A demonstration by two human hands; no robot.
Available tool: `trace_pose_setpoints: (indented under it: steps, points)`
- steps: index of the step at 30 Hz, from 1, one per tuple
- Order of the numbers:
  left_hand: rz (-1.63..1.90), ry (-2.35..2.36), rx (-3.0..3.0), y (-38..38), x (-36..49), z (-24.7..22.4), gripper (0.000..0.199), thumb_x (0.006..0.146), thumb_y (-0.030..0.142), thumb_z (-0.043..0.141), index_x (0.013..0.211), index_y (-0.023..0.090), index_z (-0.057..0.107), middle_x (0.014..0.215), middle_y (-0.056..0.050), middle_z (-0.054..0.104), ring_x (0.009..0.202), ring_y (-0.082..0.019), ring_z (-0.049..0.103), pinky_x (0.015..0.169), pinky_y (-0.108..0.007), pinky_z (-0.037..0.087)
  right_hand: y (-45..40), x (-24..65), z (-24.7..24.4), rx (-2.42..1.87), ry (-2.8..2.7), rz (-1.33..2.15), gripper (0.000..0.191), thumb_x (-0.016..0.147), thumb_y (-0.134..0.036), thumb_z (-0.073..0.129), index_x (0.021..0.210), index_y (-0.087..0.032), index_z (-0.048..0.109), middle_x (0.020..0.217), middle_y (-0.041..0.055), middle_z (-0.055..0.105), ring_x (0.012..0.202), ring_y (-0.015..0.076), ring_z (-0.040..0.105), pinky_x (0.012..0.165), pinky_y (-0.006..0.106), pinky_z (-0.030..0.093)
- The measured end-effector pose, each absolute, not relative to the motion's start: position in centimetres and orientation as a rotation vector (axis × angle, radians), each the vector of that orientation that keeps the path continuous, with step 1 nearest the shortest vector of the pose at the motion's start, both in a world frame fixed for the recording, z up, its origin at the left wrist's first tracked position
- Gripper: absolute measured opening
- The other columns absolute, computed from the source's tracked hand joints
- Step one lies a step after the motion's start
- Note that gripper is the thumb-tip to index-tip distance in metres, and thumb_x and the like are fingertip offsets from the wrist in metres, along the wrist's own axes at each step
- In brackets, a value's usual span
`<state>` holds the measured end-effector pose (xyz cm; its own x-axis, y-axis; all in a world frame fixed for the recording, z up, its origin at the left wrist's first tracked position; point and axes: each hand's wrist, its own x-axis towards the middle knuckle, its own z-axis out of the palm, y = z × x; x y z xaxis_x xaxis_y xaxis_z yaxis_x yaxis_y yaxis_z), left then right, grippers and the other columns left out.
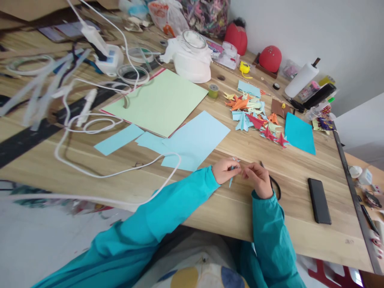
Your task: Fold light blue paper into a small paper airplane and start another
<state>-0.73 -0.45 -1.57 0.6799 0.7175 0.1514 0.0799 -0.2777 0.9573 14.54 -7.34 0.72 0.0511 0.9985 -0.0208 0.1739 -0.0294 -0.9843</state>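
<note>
My left hand (225,170) is closed around a small folded piece of light blue paper (231,182), whose tips stick out above and below the fingers. Just beside it, my right hand (258,179) is pinched, its fingertips almost meeting the left ones; what lies between them is too small to make out. Black-handled scissors (278,189) lie partly hidden behind the right hand. To the left are light blue paper sheets (199,138) and a cut blue strip (119,139). Several folded paper figures (253,112) in orange, red, yellow and blue lie in a heap farther back.
A pale green paper stack (162,102) lies left of centre. A white cable (99,175) loops across the table's left side. At right are a black phone (319,201) and a teal sheet (299,133). Tape rolls (194,39) and a white bag (192,64) stand behind.
</note>
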Motion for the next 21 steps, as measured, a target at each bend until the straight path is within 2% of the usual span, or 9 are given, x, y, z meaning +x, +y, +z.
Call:
trace_pose_setpoints:
  steps: [6,13,21]
  points:
    - [0.729,0.685,1.803,-0.65,-0.67,-1.56,0.011,0.074,0.020,0.055,0.065,0.014,0.059,0.066,0.000,0.047,0.079,-0.016,0.051,0.071,-0.026,0.042,-7.27,14.85,-0.04,-1.573,-1.415,0.938,0.024,0.080,-0.041,0.057,0.074,-0.017,0.059,0.065,0.0026,0.060,0.060,0.0134,0.054,0.058,0.026,0.044]
    - [0.755,0.667,1.869,-0.56,-0.68,-1.97,0.011,0.074,0.017,0.054,0.063,0.014,0.057,0.064,0.002,0.044,0.062,-0.011,0.045,0.062,-0.024,0.040,-7.30,14.63,0.46,-1.540,-1.489,0.920,0.025,0.083,-0.038,0.052,0.077,-0.016,0.063,0.068,0.0048,0.063,0.064,0.0153,0.056,0.061,0.028,0.045]
    - [0.761,0.668,1.919,-0.53,-0.77,-2.06,0.012,0.073,0.016,0.055,0.061,0.014,0.055,0.061,0.002,0.042,0.061,-0.011,0.045,0.059,-0.023,0.036,-7.32,14.61,0.58,-1.614,-1.529,0.845,0.022,0.079,-0.035,0.057,0.073,-0.015,0.064,0.066,0.0051,0.064,0.059,0.0143,0.055,0.057,0.027,0.044]
